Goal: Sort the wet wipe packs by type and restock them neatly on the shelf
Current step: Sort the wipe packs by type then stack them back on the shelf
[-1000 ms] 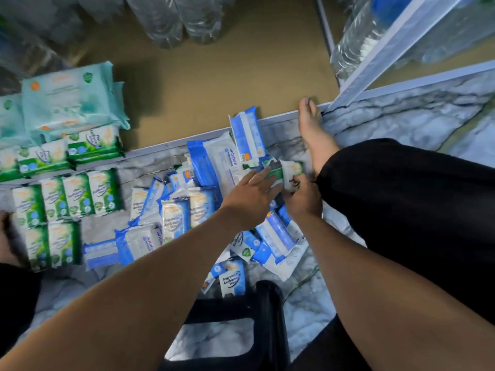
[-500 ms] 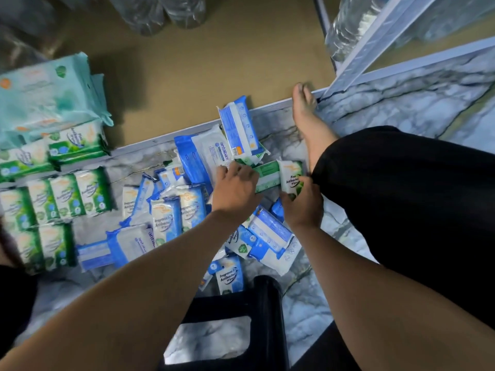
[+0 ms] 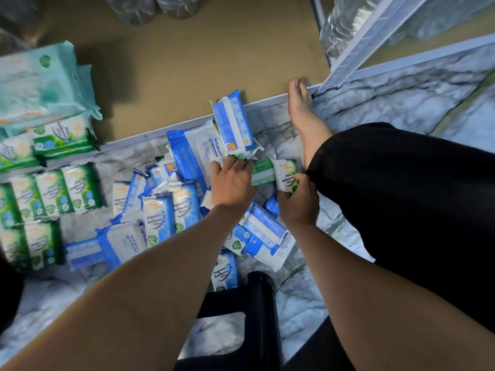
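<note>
Left hand point(image 3: 231, 183) forward — green pack point(image 3: 263, 171) alongside

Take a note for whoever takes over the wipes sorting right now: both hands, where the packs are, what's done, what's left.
Left hand: fingertips in the pile beside a green pack; grip unclear.
Right hand: grips a Pine pack.
Done: green rows on the floor at left; more green packs on the shelf under large teal packs.
Left: the blue pile on the floor is mixed, two types at least. Sort it, add the stray green ones to the rows, then shelve everything.
</note>
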The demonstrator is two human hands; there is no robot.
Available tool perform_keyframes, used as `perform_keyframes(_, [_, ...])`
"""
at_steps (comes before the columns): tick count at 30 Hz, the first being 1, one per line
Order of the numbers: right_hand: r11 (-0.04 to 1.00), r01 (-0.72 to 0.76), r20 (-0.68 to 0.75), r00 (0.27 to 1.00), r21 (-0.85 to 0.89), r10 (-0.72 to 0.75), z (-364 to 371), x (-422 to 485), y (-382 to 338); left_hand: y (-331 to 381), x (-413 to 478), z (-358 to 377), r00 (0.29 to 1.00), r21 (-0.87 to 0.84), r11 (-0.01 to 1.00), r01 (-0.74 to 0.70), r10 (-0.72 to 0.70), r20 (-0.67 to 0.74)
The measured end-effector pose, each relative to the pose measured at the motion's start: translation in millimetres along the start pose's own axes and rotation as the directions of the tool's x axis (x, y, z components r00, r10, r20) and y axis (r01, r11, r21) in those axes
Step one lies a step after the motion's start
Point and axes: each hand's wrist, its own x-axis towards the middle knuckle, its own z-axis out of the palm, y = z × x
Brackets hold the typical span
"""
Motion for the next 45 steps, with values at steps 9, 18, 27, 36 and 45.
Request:
perform_keyframes(9, [0.992, 0.072, -0.054, 0.996, 0.108, -0.067, -19.3, -36.6, -48.4, -21.3, -33.9, -42.3, 0.980, -0.174, 0.983, 0.066, -0.097, -0.176])
perform_keyframes(18, [0.943, 0.323, 0.075, 0.941, 0.077, -0.329, 21.3, -108.9, -148.5, -134.5, -134.2, -85.7, 0.858, -0.258, 0.909, 0.329, -0.401, -0.321])
perform_keyframes(27, [0.763, 0.646, 0.384, 0.709, -0.019, -0.591, 114.0, -203.1, -216.6, -254.6, -234.1, -62.2, 0.510, -0.470, 0.537, 0.700, -0.837, -0.197])
perform_keyframes(36, [0.707, 0.676, 0.507, 0.693, -0.208, -0.513, 200.9, -210.6, -256.0, -338.6, -242.0, -7.3, 0.509, -0.662, 0.246, 0.708, -0.827, 0.237])
perform_keyframes(45, [0.456, 0.761, 0.625, 0.643, -0.461, -0.442, 232.3, -225.2, -253.3, -355.7, -240.7, 17.2, 0.475, -0.664, 0.243, 0.707, -0.859, 0.192])
